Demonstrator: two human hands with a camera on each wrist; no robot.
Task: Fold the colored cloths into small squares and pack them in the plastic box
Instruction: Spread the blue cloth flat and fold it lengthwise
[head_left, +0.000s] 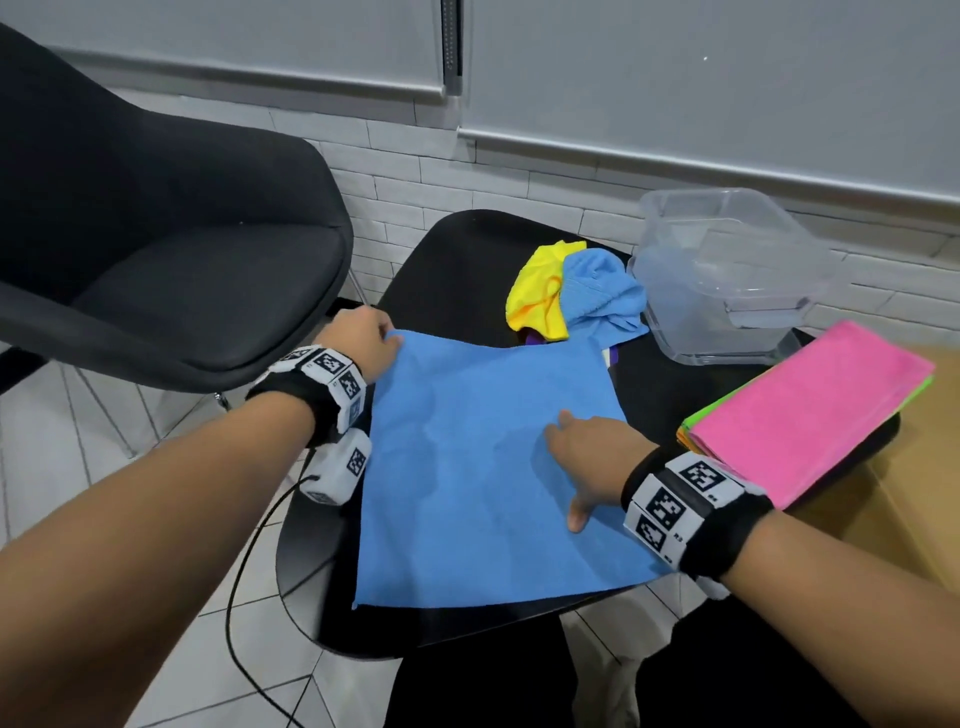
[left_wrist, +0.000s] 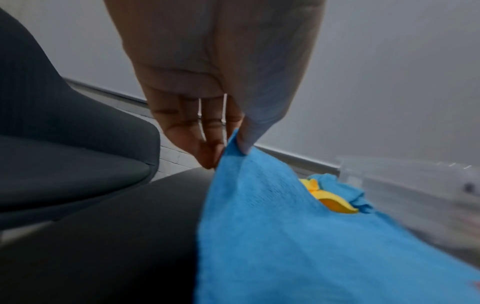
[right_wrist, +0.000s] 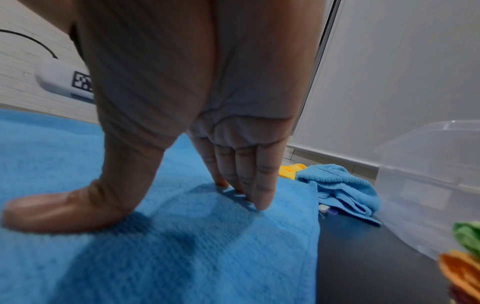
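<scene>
Right hand flat on blue cloth

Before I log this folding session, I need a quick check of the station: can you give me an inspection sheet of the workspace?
Surface: black round-cornered table, mostly covered by cloths.
Job's things: large blue cloth spread flat on the table; clear plastic box at the far right, nothing seen inside.
Clutter: crumpled yellow cloth and crumpled light-blue cloth bunched together beside the box; flat stack of cloths, pink on top, at the right.
Grippers: left hand pinches the blue cloth's far left corner; right hand presses flat on its right part.
Cables: black cable hanging from the left wrist unit.
Surroundings: dark grey chair, white brick wall, tiled floor.
</scene>
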